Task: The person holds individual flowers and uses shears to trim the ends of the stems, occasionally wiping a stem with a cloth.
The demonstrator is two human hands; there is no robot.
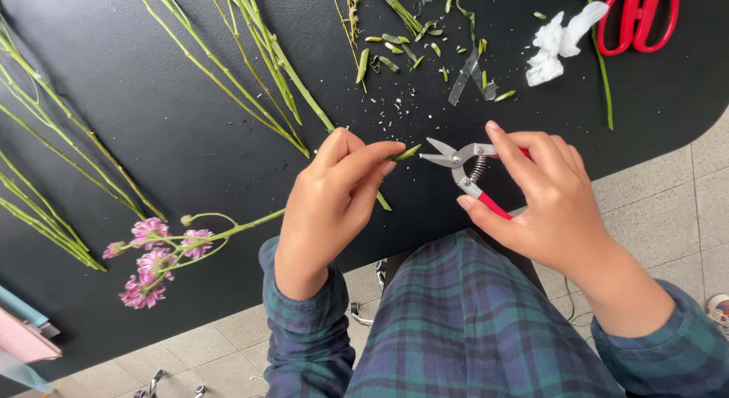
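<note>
My left hand point(326, 204) pinches the pink-flowered stem point(228, 232) with its cut end at three o'clock, facing the open red-handled snips point(467, 170) clenched in my right hand point(550, 204); I judge a skewed bite could nick my fingertips point(389, 166).

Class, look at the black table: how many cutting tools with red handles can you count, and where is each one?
2. The small spring-loaded snips are in the right hand, blades open toward the stem tip. The red scissors lie at the table's top right, partly cut off by the frame.
</note>
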